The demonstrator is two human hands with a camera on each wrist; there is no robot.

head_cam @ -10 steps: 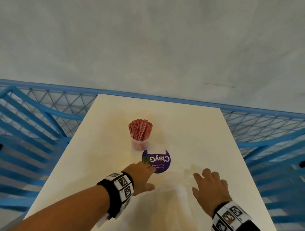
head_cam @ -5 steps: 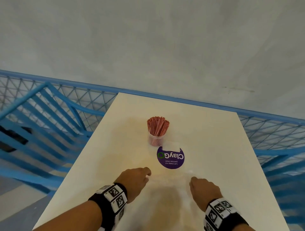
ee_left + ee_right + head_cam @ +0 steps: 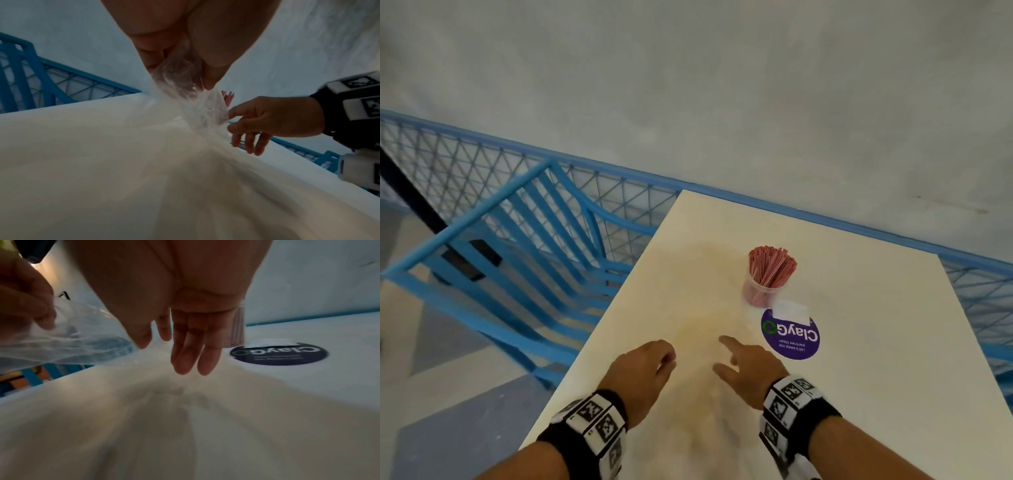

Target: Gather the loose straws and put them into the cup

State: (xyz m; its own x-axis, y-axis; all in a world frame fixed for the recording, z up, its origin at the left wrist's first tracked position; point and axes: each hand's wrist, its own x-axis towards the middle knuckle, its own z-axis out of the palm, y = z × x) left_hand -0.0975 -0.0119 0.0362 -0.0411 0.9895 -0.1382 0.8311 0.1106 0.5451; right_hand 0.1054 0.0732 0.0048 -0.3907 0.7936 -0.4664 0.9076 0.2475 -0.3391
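Note:
A clear plastic cup (image 3: pixel 759 294) packed with red straws (image 3: pixel 772 264) stands upright on the white table (image 3: pixel 876 394), beyond both hands. I see no loose straw on the tabletop. My left hand (image 3: pixel 666 359) pinches a crumpled clear plastic bag (image 3: pixel 183 84), which stretches from its fingers down to the table. My right hand (image 3: pixel 732 356) hovers beside it on the right, fingers (image 3: pixel 191 350) relaxed and pointing down, holding nothing. The bag (image 3: pixel 68 340) also shows at the left of the right wrist view, and the cup (image 3: pixel 236 331) is partly hidden behind my right hand.
A round purple sticker (image 3: pixel 790 337) with a white label lies flat just in front of the cup. A blue slatted chair (image 3: pixel 517 260) stands off the table's left edge. A blue mesh railing (image 3: pixel 482 164) runs behind, below a grey wall.
Both hands drew back from the sticker toward me. The right hand moved left, close to the left hand. The left hand's fingers curled onto the clear bag and lifted it.

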